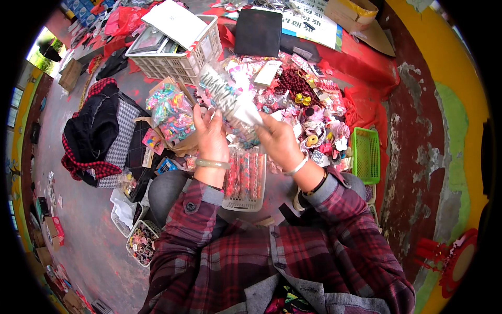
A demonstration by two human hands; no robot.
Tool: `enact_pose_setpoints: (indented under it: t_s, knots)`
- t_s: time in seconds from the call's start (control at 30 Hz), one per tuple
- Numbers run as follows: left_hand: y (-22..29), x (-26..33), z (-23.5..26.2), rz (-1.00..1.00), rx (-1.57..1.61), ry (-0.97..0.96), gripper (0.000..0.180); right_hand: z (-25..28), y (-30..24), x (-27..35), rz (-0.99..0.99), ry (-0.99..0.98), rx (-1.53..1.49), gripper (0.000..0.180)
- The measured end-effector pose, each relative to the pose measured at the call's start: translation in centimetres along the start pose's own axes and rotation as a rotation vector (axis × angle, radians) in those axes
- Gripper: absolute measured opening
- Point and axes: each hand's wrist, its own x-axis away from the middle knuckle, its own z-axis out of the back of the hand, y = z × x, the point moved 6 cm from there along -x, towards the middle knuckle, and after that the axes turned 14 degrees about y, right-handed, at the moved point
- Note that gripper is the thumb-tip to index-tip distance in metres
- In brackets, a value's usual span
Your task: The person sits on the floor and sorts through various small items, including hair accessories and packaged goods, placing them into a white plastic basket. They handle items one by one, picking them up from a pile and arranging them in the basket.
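Head view: the person is sitting over goods spread on a red cloth [366, 68] on the floor. Both hands are holding a clear plastic packet [227, 97] of small trinkets, raised above the lap and tilted, its upper end pointing toward the white crate [183, 57] at the far left of the cloth. The left hand [210, 137] is gripping the packet's left edge, its fingers [201, 114] curled closed around it. The right hand [280, 141] is pinching the packet's lower right end, its fingers closed on the plastic. Each wrist is wearing a bangle.

Directly below the hands, a white basket [244, 183] of striped pink and red items is resting between the knees. A bag of multicoloured hair ties [171, 111] is lying just left of the left hand. A green basket [366, 154] is standing at the right edge of the cloth, well apart from the hands. A black folder [258, 32] is lying at the far edge. A checked garment pile [99, 133] is lying on the floor to the left.
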Motion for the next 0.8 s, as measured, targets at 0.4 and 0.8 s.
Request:
enact_pose_setpoints:
  t_s: [0.4,0.8]
  knots:
    - [1.1,2.6,-2.9,0.451,0.392,-0.372,0.071,0.4,-7.3,3.7,0.527,-0.057,0.031,0.045]
    - [0.8,3.7,-3.2,0.722,0.427,-0.622,0.089,-2.7,-6.2,5.8,0.764,-0.489,0.294,0.049]
